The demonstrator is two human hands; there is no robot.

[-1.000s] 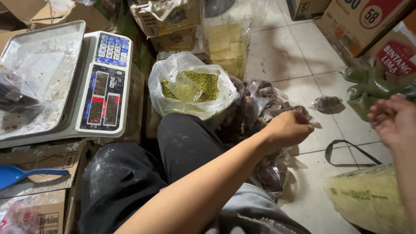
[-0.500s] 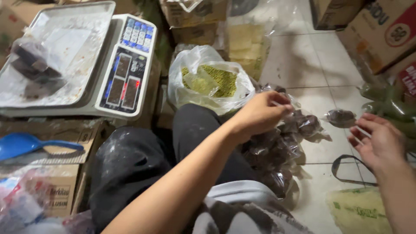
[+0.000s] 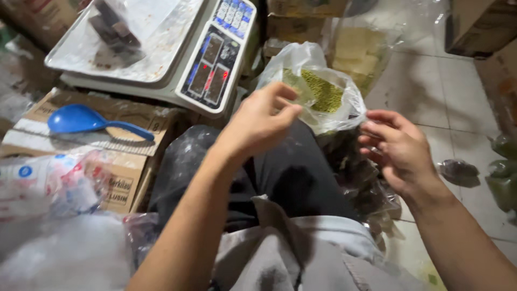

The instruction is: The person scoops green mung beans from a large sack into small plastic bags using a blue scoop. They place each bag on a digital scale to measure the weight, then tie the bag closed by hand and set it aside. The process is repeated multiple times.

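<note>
My left hand hovers above my knee with thumb and fingertips pinched together, and I see nothing between them. My right hand is a short way to its right, palm turned in and fingers spread, holding nothing. Just behind the two hands stands a clear plastic bag of small green beans with its mouth open. Below my right hand, against my dark trouser leg, lies a pile of small dark packets.
A digital scale with a steel pan sits at the upper left, with a dark packet on the pan. A blue scoop rests on a cardboard box. One dark packet and green packets lie on the tiled floor at the right.
My left hand has lifted off the pile of dark packets and moved up in front of the bean bag. My right hand has come in from the right edge toward it.
</note>
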